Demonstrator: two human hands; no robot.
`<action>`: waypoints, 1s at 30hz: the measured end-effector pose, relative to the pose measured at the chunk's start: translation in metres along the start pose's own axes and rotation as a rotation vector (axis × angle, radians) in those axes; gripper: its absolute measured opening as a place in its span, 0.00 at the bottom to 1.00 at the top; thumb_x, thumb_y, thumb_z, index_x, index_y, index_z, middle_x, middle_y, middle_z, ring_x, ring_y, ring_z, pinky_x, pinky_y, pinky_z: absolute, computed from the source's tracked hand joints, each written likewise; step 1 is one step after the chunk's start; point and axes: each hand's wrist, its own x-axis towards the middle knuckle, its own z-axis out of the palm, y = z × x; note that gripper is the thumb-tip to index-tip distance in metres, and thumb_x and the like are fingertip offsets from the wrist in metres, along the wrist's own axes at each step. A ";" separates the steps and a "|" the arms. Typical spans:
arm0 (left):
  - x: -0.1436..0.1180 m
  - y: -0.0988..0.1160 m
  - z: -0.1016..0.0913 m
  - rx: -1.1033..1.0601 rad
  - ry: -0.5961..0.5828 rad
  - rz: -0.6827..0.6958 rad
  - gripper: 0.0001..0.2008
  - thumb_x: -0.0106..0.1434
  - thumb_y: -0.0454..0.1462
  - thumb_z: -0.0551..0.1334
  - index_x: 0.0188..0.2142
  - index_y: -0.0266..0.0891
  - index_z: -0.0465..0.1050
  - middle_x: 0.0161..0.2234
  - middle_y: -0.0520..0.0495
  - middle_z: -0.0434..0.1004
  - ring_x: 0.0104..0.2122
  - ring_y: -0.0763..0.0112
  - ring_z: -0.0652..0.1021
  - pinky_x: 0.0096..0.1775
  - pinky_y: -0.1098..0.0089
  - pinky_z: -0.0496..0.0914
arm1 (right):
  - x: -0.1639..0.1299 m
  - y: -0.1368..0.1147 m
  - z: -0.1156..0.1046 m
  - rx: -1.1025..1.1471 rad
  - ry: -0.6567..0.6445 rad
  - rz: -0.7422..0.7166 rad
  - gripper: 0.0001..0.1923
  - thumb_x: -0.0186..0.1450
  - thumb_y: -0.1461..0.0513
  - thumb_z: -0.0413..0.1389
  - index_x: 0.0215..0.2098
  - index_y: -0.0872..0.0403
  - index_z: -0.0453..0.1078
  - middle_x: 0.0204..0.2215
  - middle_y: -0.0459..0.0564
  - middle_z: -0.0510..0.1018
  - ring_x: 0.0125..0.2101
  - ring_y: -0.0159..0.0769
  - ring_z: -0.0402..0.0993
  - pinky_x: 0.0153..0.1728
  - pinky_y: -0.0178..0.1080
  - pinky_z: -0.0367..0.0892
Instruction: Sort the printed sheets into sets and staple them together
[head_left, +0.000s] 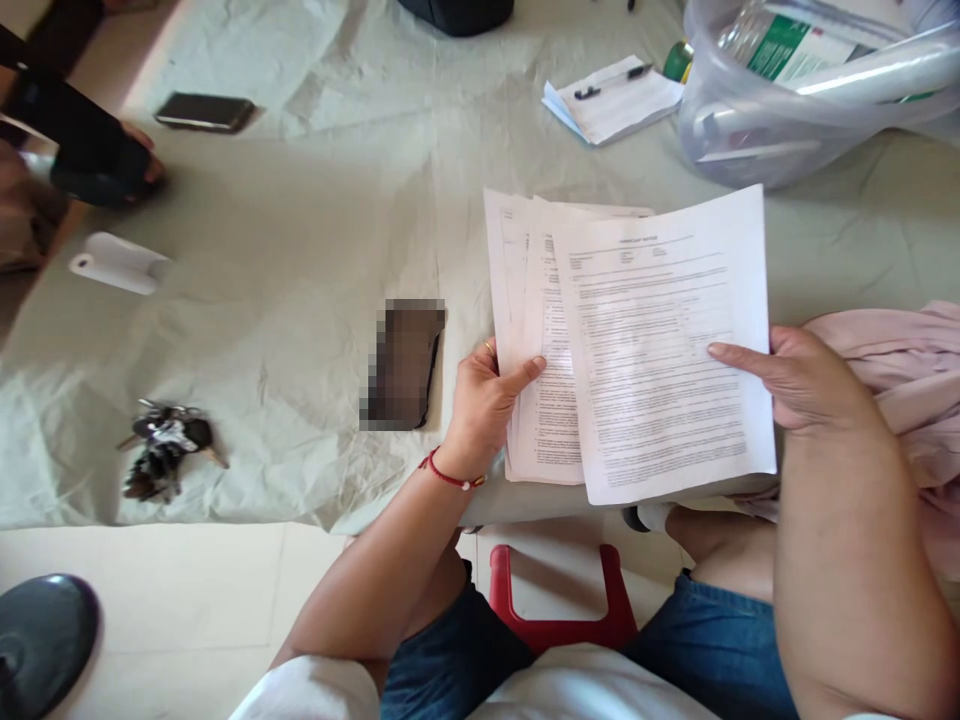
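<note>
My left hand (pixel 486 400) grips the left edge of a stack of printed papers (pixel 536 330), thumb on top. My right hand (pixel 795 378) holds the top printed sheet (pixel 660 350) by its right edge, lifted and angled over the stack. The papers hover over a table covered with a pale grey-green cloth (pixel 315 250). A red thread bracelet sits on my left wrist.
A dark phone (pixel 405 362) lies left of my left hand. A bunch of keys (pixel 165 448), a paper roll (pixel 116 262) and another phone (pixel 204 111) lie further left. Another person's hand (pixel 112 160) rests at far left. Notepad with pen (pixel 611 97), clear plastic tub (pixel 817 90), pink cloth (pixel 900 390), red stool (pixel 555 610).
</note>
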 end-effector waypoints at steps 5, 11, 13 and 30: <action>-0.002 0.001 0.004 -0.043 0.000 -0.007 0.21 0.54 0.47 0.86 0.42 0.41 0.86 0.45 0.41 0.93 0.41 0.56 0.90 0.46 0.58 0.86 | -0.001 0.000 0.012 0.046 -0.035 -0.053 0.33 0.39 0.50 0.88 0.42 0.48 0.90 0.52 0.53 0.92 0.57 0.60 0.89 0.69 0.62 0.79; -0.001 0.006 0.004 -0.106 0.082 -0.062 0.17 0.57 0.48 0.83 0.30 0.41 0.81 0.32 0.48 0.87 0.31 0.67 0.84 0.34 0.67 0.80 | 0.003 0.006 0.014 0.084 -0.088 -0.174 0.33 0.48 0.55 0.86 0.52 0.43 0.89 0.55 0.47 0.92 0.59 0.55 0.88 0.71 0.63 0.77; -0.001 0.007 0.004 -0.117 0.111 -0.067 0.15 0.57 0.43 0.80 0.26 0.41 0.78 0.28 0.51 0.82 0.27 0.71 0.81 0.31 0.70 0.77 | 0.005 0.008 0.014 0.077 -0.094 -0.174 0.31 0.49 0.55 0.86 0.51 0.43 0.89 0.55 0.47 0.92 0.59 0.55 0.88 0.71 0.62 0.77; 0.000 -0.004 -0.006 0.055 0.077 0.094 0.21 0.63 0.53 0.81 0.33 0.42 0.80 0.32 0.48 0.85 0.31 0.67 0.82 0.34 0.66 0.77 | 0.023 0.014 -0.009 0.200 0.366 -0.438 0.22 0.43 0.63 0.79 0.37 0.50 0.87 0.44 0.51 0.93 0.53 0.55 0.88 0.63 0.60 0.81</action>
